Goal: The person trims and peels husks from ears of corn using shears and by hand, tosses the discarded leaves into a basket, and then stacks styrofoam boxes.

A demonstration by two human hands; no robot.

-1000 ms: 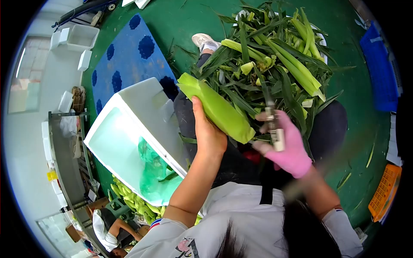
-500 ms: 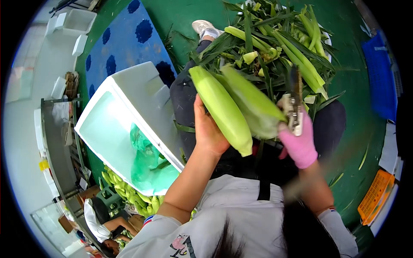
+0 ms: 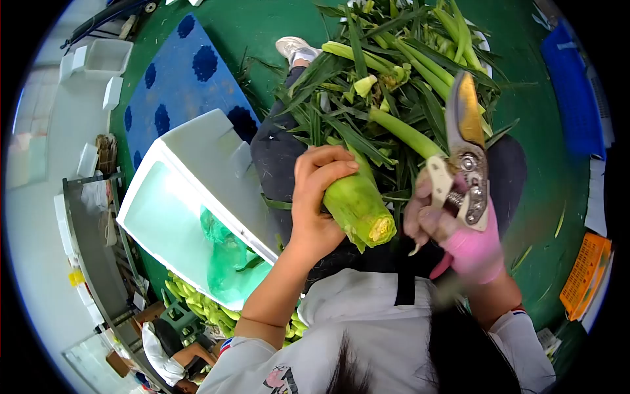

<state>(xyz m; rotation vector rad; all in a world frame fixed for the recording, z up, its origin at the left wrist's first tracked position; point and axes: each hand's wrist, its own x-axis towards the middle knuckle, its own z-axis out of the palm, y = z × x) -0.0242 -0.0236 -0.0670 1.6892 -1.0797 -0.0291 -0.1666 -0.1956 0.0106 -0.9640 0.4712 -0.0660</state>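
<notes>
My left hand [image 3: 318,194] is closed around a green ear of corn [image 3: 357,203] in its husk. Its cut stem end, pale yellow in the middle, points toward me and slightly right. In a pink glove with bare fingertips, my right hand [image 3: 459,226] grips a pair of pruning shears [image 3: 467,154]. The shears' blade points up and away, and their pale handle and spring show between my fingers. Just beyond both hands lies a heap of green husk leaves and stalks [image 3: 394,79], and one thick stem reaches toward the shears.
At my left a tilted white foam box [image 3: 190,184] holds green plastic bags [image 3: 223,243]. Many green ears [image 3: 203,305] lie behind it. A blue board [image 3: 177,79] is beyond. Blue crates [image 3: 571,92] and an orange sign [image 3: 586,276] stand right. Another person [image 3: 164,348] bends at lower left.
The corn in my left hand has turned so its cut end faces me. My right hand has moved away from the second ear, and the shears now show side-on.
</notes>
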